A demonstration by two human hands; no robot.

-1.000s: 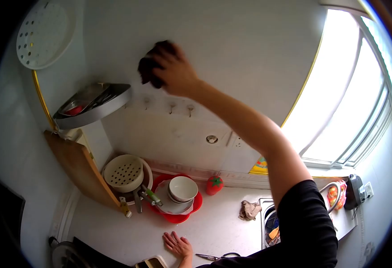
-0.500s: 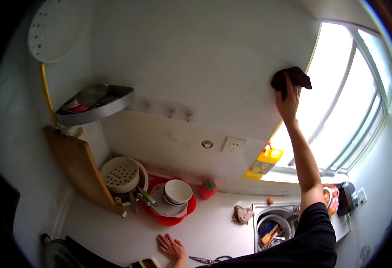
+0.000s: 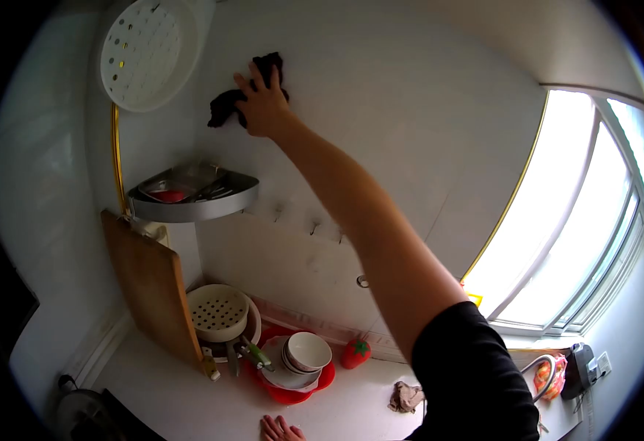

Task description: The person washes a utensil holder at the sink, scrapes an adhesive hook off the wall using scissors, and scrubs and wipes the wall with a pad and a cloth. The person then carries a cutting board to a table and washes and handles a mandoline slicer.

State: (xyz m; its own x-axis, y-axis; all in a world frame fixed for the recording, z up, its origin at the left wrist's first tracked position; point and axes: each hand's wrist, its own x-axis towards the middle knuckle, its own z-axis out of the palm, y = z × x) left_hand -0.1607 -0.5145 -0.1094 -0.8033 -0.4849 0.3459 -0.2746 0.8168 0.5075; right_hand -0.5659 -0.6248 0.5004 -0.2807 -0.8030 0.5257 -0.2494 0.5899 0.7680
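Note:
My right hand (image 3: 263, 109) is high on the white wall, at the left of the view, fingers spread over a dark cloth (image 3: 223, 107) and pressing it against the surface. Parts of the cloth stick out above and to the left of the fingers; the rest is hidden under the palm. Below the hand is a grey corner shelf (image 3: 208, 211) with a red item and some dark utensils on it. My left hand (image 3: 281, 429) rests flat on the white countertop at the bottom edge, fingers stretched out and holding nothing. Its wrist is out of view.
A white strainer (image 3: 149, 55) hangs upper left, above a leaning wooden cutting board (image 3: 145, 287). On the counter stand a cream colander (image 3: 217, 312), stacked white bowls (image 3: 309, 350) in a red basin (image 3: 289, 397), a red strawberry-shaped item (image 3: 355, 354) and a crumpled beige rag (image 3: 406, 397). Hooks line the wall.
My right hand has swept the dark cloth leftward across the wall, from beside the window to above the corner shelf. The camera view has shifted; my left hand still lies on the counter.

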